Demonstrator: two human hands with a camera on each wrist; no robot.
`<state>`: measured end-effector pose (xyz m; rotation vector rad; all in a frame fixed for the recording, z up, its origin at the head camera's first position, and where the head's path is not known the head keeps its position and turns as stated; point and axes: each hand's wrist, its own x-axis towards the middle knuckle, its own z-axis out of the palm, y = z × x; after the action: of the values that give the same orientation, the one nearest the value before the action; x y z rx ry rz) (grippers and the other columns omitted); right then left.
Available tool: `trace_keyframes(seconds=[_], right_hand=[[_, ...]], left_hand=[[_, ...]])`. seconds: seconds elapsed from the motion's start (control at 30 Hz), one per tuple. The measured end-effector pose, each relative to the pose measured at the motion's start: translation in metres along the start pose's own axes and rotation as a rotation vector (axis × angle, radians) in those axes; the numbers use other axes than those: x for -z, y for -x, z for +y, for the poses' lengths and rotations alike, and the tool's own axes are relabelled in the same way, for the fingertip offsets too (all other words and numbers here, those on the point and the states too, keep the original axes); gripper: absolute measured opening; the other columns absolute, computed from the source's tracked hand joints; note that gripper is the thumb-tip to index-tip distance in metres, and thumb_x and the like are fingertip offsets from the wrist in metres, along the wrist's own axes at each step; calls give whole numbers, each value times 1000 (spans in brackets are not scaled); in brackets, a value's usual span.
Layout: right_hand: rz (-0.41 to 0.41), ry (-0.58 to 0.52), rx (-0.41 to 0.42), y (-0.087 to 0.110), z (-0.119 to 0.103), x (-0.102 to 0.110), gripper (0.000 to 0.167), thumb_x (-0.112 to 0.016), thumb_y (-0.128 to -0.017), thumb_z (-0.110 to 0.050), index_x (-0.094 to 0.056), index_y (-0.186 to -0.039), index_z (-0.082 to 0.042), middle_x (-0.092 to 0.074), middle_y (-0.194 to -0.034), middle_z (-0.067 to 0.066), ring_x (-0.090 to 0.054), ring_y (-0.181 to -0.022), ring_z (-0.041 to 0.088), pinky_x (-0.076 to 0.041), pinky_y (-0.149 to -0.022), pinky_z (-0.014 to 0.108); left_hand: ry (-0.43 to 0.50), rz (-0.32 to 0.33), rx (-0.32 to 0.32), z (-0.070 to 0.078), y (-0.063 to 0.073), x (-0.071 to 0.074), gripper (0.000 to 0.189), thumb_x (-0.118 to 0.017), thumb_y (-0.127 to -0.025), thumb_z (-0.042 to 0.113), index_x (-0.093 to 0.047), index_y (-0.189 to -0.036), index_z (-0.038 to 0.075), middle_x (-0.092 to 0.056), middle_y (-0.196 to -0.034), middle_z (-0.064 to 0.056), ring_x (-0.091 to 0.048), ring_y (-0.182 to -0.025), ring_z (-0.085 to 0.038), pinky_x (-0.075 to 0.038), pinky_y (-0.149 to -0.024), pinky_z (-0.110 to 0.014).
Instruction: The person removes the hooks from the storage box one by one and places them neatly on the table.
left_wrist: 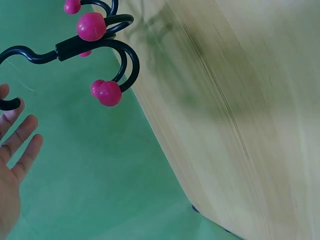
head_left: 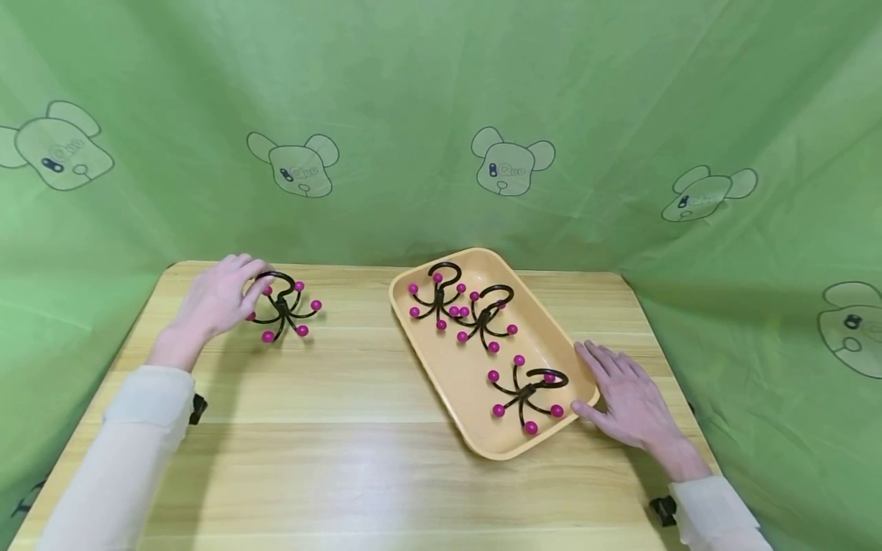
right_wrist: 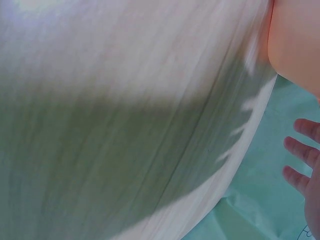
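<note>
Behind and to both sides of the table: green cloth backdrop [head_left: 413, 69], softly creased, printed with outlined round-eared animal heads [head_left: 302, 170].

Below it: pale yellow wooden tabletop [head_left: 310, 459], grain in long streaks, sheen at the near middle, dark grain lines plain in the left wrist view.

Right of the tabletop's middle: one shallow tan tray [head_left: 468, 390], smooth, rectangular with rounded corners, set at a slant.

Two off-white sleeves [head_left: 103, 474], one per arm.

Right hand [head_left: 627, 402]: fingers extended and slightly spread, at the tray's right-hand rim, thumb by the near corner; grasping nothing.

Left hand [head_left: 220, 295]: at the tabletop's far left, thumb and forefinger pinching a hook; other fingers loosely straight.

Four glossy black hook-ended implements, each with a short cylindrical stem, slim curved arms and a ball on every arm. One [head_left: 282, 307], left of the tray, hangs by its hook from the left hand. Three lie in the tray: two [head_left: 439, 300] [head_left: 485, 317] close together toward the far end, one [head_left: 527, 392] toward the near end.

Smallest items: magenta balls [head_left: 531, 428], round and smooth.
</note>
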<state>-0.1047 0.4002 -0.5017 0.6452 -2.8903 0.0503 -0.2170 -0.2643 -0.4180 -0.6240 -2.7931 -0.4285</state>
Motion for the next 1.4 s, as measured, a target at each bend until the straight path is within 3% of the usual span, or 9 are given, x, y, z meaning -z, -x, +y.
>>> trace_keyframes(seconds=[0.53,0.83,1.1,1.4], right_hand=[[0,-11,-4,0,0,0,104,-69,-88,-64,-29,-166,-10,-44,-163,24,-46,-146,47,-36,-120,63],[-4,-17,-6,1,-1,0,104,-70,-88,-63,-28,-167,-10,-44,-163,24,-46,-145,47,-36,-120,63],[-6,-14,-11,0,-1,1,103,-70,-87,-62,-29,-167,-11,-43,-164,24,-46,-146,47,-36,-121,64],[-8,-12,-8,0,0,1,104,-71,-87,-63,-30,-166,-9,-44,-163,24,-46,-146,47,-37,-120,63]], left_hand=[[29,-28,69,-13,-5,-7,30,-56,-110,23,-65,-130,2,-68,-126,-25,-64,-111,-43,-56,-92,-62],[40,-55,136,-27,0,-16,35,-51,-112,25,-60,-137,2,-64,-133,-28,-61,-118,-47,-53,-98,-66],[57,-62,166,-30,1,-17,38,-49,-113,28,-58,-140,3,-62,-136,-28,-60,-121,-47,-52,-99,-67],[122,-67,218,-28,2,-16,56,-53,-109,47,-52,-150,7,-56,-147,-27,-57,-126,-47,-50,-100,-69]])
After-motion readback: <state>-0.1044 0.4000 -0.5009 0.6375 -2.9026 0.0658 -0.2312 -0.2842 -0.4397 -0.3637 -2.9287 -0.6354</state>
